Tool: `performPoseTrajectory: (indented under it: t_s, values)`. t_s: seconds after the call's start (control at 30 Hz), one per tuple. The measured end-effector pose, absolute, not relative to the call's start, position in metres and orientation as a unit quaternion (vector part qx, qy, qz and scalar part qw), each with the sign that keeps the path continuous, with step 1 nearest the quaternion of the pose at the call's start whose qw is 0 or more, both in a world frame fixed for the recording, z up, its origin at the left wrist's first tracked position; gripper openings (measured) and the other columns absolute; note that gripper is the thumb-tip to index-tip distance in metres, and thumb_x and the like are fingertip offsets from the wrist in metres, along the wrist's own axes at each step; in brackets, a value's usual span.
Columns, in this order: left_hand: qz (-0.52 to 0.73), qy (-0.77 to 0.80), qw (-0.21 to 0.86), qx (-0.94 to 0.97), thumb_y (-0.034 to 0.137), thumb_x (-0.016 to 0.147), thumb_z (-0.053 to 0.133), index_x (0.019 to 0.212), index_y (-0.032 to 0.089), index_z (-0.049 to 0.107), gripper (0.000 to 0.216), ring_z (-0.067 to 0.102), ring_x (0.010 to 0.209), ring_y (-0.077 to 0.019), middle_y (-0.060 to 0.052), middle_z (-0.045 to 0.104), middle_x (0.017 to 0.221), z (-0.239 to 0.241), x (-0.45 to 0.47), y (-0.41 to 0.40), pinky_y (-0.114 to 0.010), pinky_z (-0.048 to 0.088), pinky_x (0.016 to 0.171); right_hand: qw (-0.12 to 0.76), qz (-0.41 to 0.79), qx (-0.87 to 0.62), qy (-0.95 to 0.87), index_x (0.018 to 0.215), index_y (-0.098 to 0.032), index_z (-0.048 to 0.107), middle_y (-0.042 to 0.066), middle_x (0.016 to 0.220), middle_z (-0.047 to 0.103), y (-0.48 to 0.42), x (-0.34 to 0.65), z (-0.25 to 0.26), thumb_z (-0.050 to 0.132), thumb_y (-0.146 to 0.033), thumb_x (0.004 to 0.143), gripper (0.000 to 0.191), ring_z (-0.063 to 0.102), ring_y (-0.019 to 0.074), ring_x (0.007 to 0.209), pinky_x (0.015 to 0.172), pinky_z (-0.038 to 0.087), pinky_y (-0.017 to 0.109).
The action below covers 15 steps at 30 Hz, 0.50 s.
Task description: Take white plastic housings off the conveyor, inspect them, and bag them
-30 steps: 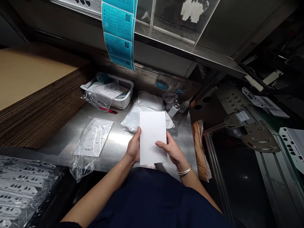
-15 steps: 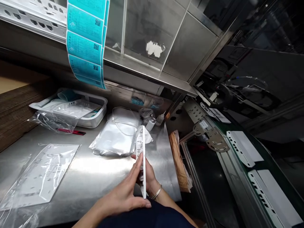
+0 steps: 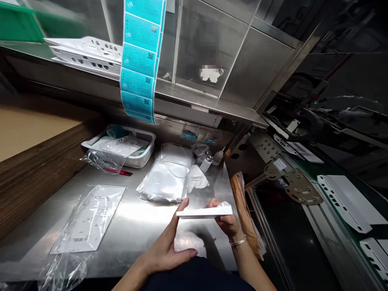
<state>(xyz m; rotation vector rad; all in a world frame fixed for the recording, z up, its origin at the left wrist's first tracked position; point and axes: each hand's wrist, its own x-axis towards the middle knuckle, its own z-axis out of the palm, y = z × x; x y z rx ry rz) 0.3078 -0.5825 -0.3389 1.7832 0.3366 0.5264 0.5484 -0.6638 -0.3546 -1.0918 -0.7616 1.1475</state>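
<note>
A thin white panel (image 3: 200,213) is held edge-on and level above the steel table. My right hand (image 3: 226,220) is closed around its right end, with a bit of white cloth or paper (image 3: 224,204) showing by the fingers. My left hand (image 3: 169,242) is open, thumb spread wide from the fingers. Its fingertips rest against the panel's left end. Beyond the hands lie a stack of clear plastic bags (image 3: 166,178) and a crumpled white cloth (image 3: 197,179). On the left, a slotted white panel (image 3: 91,218) lies in a clear bag.
A white tray (image 3: 145,155) holds bags and papers, with a red tool (image 3: 119,171) before it. White bottles (image 3: 207,163) stand behind the cloth. Stacked cardboard (image 3: 45,161) borders the left. Blue labels (image 3: 139,60) hang from the shelf. More white parts (image 3: 345,202) lie on a green conveyor at right.
The panel has turned from upright to level. My right hand has moved right with it, while my left hand has opened away from its face. The view has shifted left.
</note>
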Motion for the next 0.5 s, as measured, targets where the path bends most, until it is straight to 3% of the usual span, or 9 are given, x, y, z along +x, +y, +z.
performPoseTrajectory:
  t_s: [0.07, 0.13, 0.2, 0.23, 0.3, 0.4, 0.5]
  values:
    - [0.238, 0.147, 0.601, 0.749, 0.032, 0.078, 0.067, 0.148, 0.030, 0.001, 0.095, -0.001, 0.142, -0.0280, -0.004, 0.006, 0.156, -0.342, 0.308, -0.581, -0.047, 0.004, 0.116, 0.645, 0.504, -0.477, -0.320, 0.080, -0.023, 0.069, 0.005, 0.080, 0.063, -0.663, 0.545, -0.350, 0.083, -0.047, 0.049, 0.042, 0.058, 0.0217, 0.077, 0.068, 0.047, 0.032]
    - [0.246, 0.179, 0.654, 0.692, 0.040, 0.085, 0.058, 0.147, 0.029, 0.014, 0.077, 0.019, 0.139, -0.0296, -0.007, 0.021, 0.152, -0.341, 0.312, -0.576, -0.045, 0.019, 0.114, 0.650, 0.524, -0.472, -0.282, 0.087, -0.021, 0.069, 0.005, 0.083, 0.066, -0.660, 0.537, -0.344, 0.081, -0.044, 0.057, 0.040, 0.060, 0.0212, 0.078, 0.069, 0.048, 0.032]
    - [0.234, 0.231, 0.726, 0.604, 0.048, 0.091, 0.044, 0.140, 0.024, 0.034, 0.056, 0.051, 0.118, -0.0285, -0.011, 0.046, 0.137, -0.333, 0.321, -0.570, -0.038, 0.045, 0.094, 0.653, 0.561, -0.464, -0.211, 0.096, -0.019, 0.067, 0.007, 0.090, 0.069, -0.657, 0.527, -0.335, 0.074, -0.045, 0.070, 0.037, 0.063, 0.0207, 0.082, 0.072, 0.050, 0.032]
    - [0.225, 0.258, 0.757, 0.556, 0.050, 0.092, 0.040, 0.134, 0.021, 0.043, 0.051, 0.060, 0.101, -0.0259, -0.012, 0.057, 0.124, -0.327, 0.327, -0.566, -0.033, 0.051, 0.078, 0.646, 0.591, -0.453, -0.169, 0.101, -0.017, 0.065, 0.008, 0.094, 0.069, -0.656, 0.522, -0.330, 0.068, -0.047, 0.075, 0.039, 0.064, 0.0208, 0.085, 0.074, 0.051, 0.033]
    - [0.233, 0.301, 0.800, 0.463, 0.048, 0.090, 0.046, 0.122, 0.016, 0.055, 0.046, 0.064, 0.075, -0.0206, -0.010, 0.067, 0.100, -0.314, 0.341, -0.558, -0.026, 0.050, 0.057, 0.624, 0.657, -0.412, -0.095, 0.110, -0.014, 0.062, 0.011, 0.099, 0.070, -0.654, 0.513, -0.321, 0.057, -0.052, 0.083, 0.047, 0.065, 0.0217, 0.090, 0.076, 0.053, 0.034]
    - [0.251, 0.347, 0.865, 0.261, 0.031, 0.089, 0.054, 0.112, 0.010, 0.060, 0.031, 0.065, 0.070, -0.0182, -0.009, 0.069, 0.084, -0.301, 0.361, -0.546, -0.025, 0.053, 0.059, 0.637, 0.693, -0.337, 0.004, 0.121, -0.013, 0.054, 0.008, 0.098, 0.071, -0.651, 0.506, -0.305, 0.041, -0.049, 0.093, 0.047, 0.067, 0.0177, 0.088, 0.072, 0.056, 0.029]
    - [0.222, 0.371, 0.890, 0.145, 0.021, 0.093, 0.045, 0.108, 0.004, 0.058, 0.026, 0.066, 0.068, -0.0167, -0.009, 0.069, 0.078, -0.297, 0.373, -0.541, -0.024, 0.055, 0.063, 0.676, 0.662, -0.305, 0.106, 0.122, -0.013, 0.052, 0.003, 0.089, 0.073, -0.647, 0.507, -0.292, 0.028, -0.037, 0.100, 0.041, 0.069, 0.0102, 0.079, 0.064, 0.055, 0.019]
